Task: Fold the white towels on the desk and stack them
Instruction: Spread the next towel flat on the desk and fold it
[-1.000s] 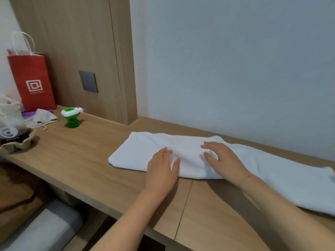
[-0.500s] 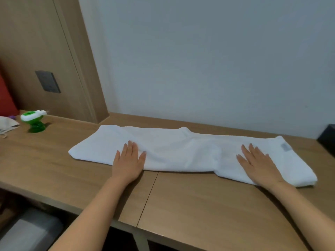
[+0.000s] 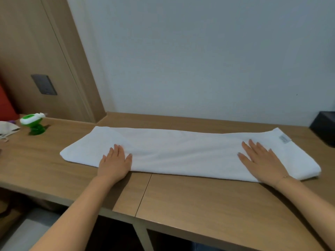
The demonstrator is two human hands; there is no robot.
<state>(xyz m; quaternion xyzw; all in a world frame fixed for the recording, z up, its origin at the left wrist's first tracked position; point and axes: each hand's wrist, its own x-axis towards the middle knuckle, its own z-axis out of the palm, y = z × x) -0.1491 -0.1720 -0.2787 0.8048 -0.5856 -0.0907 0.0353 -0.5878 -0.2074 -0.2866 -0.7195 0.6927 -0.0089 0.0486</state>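
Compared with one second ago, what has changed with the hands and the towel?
The right hand slid from the middle of the white towel out to its right end, smoothing it flat. The left hand stayed pressed on the near edge, left of the middle. Both hands remain flat; the towel stays on the desk.

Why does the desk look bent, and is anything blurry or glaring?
Head view: the wide lens bows the desk edge; soft, even light, no glare; faint shadows under both arms; the towel tag and green gadget look slightly smeared.

head cam | looks forward-down | close over desk | single view
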